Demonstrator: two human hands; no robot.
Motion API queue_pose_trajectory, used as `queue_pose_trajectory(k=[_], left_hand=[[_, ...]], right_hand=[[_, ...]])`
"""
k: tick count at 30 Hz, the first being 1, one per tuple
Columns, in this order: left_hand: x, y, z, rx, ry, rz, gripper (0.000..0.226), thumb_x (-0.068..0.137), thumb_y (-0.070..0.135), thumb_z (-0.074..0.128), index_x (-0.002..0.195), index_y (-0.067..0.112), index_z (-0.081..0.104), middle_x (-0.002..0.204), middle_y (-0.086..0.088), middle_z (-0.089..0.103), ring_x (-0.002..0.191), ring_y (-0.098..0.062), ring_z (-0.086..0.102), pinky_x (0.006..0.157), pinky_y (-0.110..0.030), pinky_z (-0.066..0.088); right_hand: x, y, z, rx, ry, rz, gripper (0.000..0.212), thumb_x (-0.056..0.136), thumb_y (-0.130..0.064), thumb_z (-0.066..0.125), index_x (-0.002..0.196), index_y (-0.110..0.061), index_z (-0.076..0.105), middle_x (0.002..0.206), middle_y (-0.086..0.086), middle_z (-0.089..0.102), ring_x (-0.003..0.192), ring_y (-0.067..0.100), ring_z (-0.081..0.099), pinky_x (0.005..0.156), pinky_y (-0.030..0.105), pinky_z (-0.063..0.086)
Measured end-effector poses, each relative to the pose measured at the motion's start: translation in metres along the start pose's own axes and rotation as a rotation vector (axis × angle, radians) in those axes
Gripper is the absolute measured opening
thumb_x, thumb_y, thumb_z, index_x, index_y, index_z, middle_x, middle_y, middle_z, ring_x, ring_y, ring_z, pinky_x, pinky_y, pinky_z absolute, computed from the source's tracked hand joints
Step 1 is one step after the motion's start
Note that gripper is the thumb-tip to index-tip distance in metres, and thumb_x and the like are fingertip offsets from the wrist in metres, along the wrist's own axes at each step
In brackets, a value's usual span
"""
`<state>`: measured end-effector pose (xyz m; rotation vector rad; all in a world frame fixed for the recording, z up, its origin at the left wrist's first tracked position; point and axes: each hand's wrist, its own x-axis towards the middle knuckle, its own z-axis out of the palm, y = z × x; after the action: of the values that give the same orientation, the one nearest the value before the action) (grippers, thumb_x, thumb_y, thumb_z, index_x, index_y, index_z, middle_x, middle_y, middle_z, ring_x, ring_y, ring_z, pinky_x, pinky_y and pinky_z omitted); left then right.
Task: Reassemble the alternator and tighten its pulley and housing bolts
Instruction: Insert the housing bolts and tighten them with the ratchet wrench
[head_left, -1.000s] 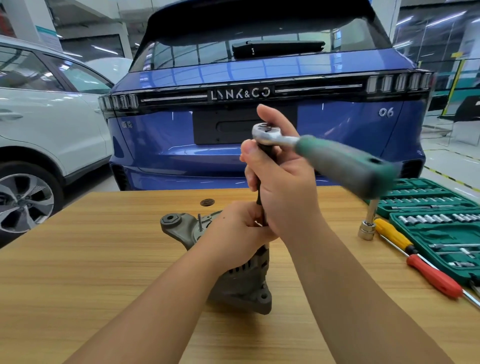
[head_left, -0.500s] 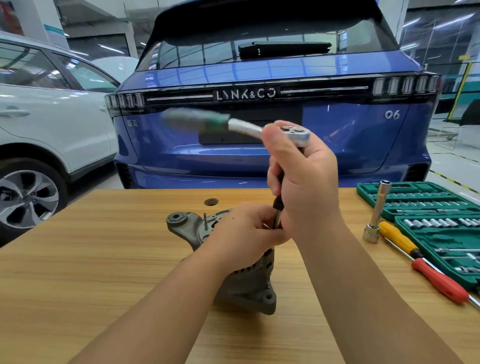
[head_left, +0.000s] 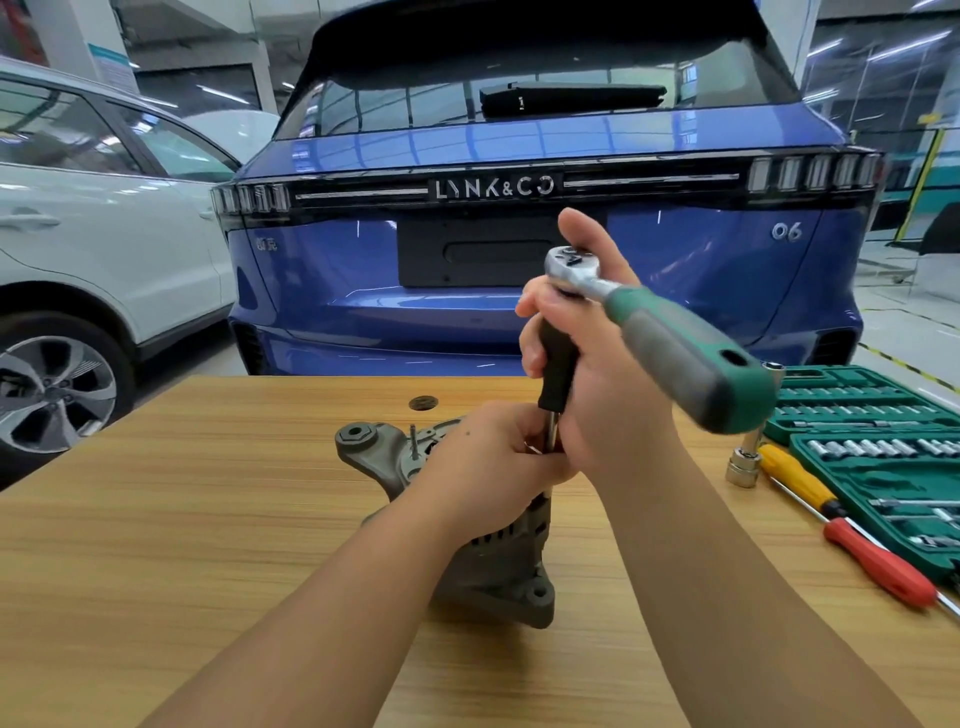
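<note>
On the light wooden table (head_left: 156, 545) the grey cast-metal alternator (head_left: 498, 566) stands in front of me, and my left hand (head_left: 488, 462) curls round its top, fingers closed about the base of the steel extension shaft. My right hand (head_left: 597, 384) grips the black sleeve of that upright extension, under the chrome ratchet with the green-and-grey handle (head_left: 675, 343) pointing right. Farther right lie a yellow-and-red screwdriver (head_left: 841, 525) and an open green socket case (head_left: 883, 467).

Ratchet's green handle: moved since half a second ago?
Yes. The green ratchet handle has swung from pointing left, over the blue car's bumper, to pointing right toward the green socket case.
</note>
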<state>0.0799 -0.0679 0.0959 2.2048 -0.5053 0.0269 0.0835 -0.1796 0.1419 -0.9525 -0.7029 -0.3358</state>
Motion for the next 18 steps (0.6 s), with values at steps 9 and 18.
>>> queue_pose_trajectory(k=[9,18], left_hand=[[0.0024,-0.0070,0.0016,0.021,0.014,0.036,0.003,0.094,0.034,0.071,0.092,0.034,0.073,0.086,0.013,0.074,0.076,-0.004,0.069,0.068,-0.023,0.058],[0.0062,-0.0084,0.0040,0.013,0.024,0.007,0.018,0.096,0.029,0.071,0.084,0.041,0.067,0.081,0.022,0.072,0.074,0.003,0.068,0.066,-0.022,0.050]], right_hand=[[-0.0035,-0.0040,0.0040,-0.085,0.088,0.070,0.014,0.090,-0.039,0.067,0.094,-0.026,0.068,0.068,-0.002,0.057,0.053,0.011,0.047,0.051,0.021,0.042],[-0.0031,-0.0075,0.0002,-0.086,0.030,0.095,0.034,0.093,-0.014,0.062,0.126,-0.023,0.058,0.081,0.002,0.065,0.061,0.013,0.050,0.060,0.025,0.045]])
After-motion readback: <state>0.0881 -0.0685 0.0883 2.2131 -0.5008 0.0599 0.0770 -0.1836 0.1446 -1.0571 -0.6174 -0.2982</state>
